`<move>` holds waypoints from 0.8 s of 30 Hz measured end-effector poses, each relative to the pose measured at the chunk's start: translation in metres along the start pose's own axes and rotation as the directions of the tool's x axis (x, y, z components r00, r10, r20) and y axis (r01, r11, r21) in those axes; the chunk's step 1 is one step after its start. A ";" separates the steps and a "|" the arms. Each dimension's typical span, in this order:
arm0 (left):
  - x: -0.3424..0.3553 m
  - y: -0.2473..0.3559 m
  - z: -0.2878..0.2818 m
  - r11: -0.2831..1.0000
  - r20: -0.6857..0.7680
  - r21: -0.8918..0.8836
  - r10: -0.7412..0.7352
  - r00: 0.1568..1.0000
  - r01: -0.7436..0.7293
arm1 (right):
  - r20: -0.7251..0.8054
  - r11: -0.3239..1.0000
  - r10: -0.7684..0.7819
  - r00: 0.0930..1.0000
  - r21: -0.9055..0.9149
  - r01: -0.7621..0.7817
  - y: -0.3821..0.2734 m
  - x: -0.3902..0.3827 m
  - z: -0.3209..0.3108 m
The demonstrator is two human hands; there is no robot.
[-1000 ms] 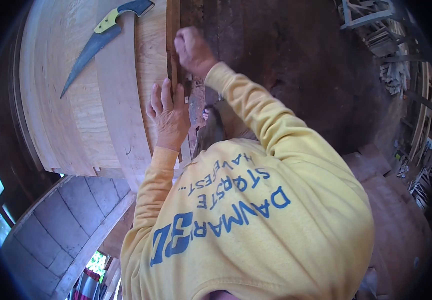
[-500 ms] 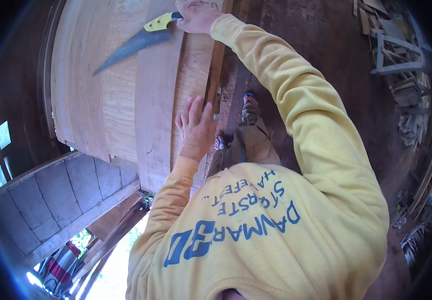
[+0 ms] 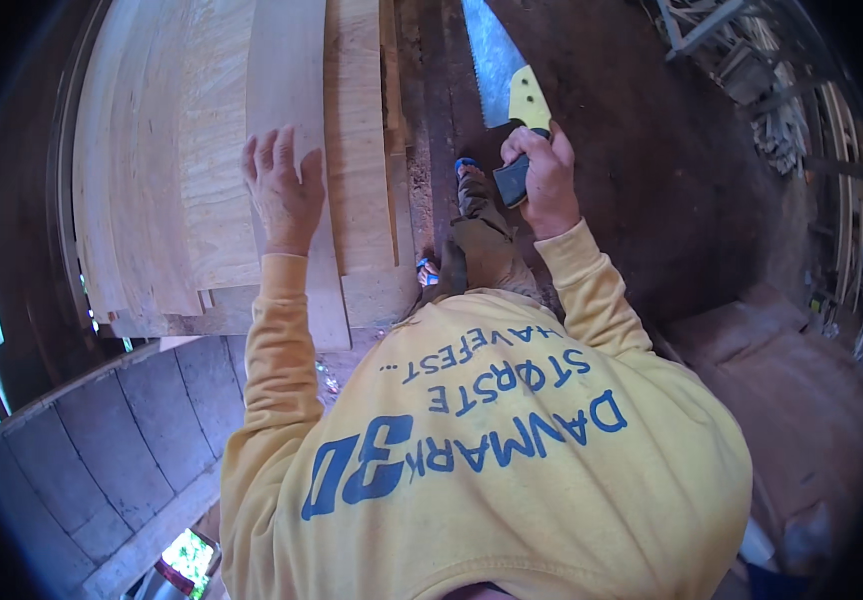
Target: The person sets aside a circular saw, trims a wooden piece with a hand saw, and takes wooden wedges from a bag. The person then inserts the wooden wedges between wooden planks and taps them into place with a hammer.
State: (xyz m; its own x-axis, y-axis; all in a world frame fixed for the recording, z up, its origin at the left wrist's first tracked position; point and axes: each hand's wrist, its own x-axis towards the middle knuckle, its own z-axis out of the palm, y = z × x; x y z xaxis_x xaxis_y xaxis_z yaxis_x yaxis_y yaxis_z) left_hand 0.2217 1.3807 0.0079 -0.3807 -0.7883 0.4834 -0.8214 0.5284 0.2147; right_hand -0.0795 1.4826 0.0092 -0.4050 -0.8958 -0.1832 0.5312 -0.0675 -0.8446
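My left hand (image 3: 288, 188) rests with spread fingers on a long pale wooden strip (image 3: 284, 55) lying over the stack of plywood sheets (image 3: 182, 150). My right hand (image 3: 548, 172) grips the dark part of a hand saw's (image 3: 527, 97) handle, which has a yellow section. The saw's toothed blade (image 3: 494, 65) points up and away, beside the stack's right side and over the dark floor.
My sandalled feet (image 3: 467, 172) stand beside the stack's right edge, on dark flooring (image 3: 642, 180). Piled timber offcuts and a wooden frame (image 3: 712, 35) lie at the upper right. A brown board (image 3: 722, 390) is at the lower right, grey panels (image 3: 132, 430) at the lower left.
My right hand has taken the saw from the plywood and swung it right, off the stack, blade upward. My left hand has moved left from near the stack's edge onto the strip.
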 end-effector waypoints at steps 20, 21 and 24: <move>-0.013 0.008 0.012 0.994 0.217 0.071 -0.095 0.972 0.081 | 0.068 0.917 -0.078 0.995 -0.387 0.099 0.112 -0.130 0.042; -0.008 0.021 0.013 0.983 0.090 -0.138 0.135 0.987 -0.122 | 0.056 0.885 -0.130 0.990 -0.444 0.141 0.113 -0.123 0.041; 0.028 0.118 0.004 0.699 0.051 -0.616 0.497 0.866 -0.364 | 0.148 0.831 -0.108 0.983 -0.530 0.171 0.116 -0.073 0.045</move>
State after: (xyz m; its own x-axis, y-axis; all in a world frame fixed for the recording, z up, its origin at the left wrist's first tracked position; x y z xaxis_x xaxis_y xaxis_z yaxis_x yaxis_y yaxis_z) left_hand 0.1125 1.4199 0.0429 -0.7598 -0.4364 0.4818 -0.1736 0.8504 0.4966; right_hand 0.0451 1.5207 -0.0532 -0.3453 -0.9384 -0.0146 -0.0223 0.0238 -0.9995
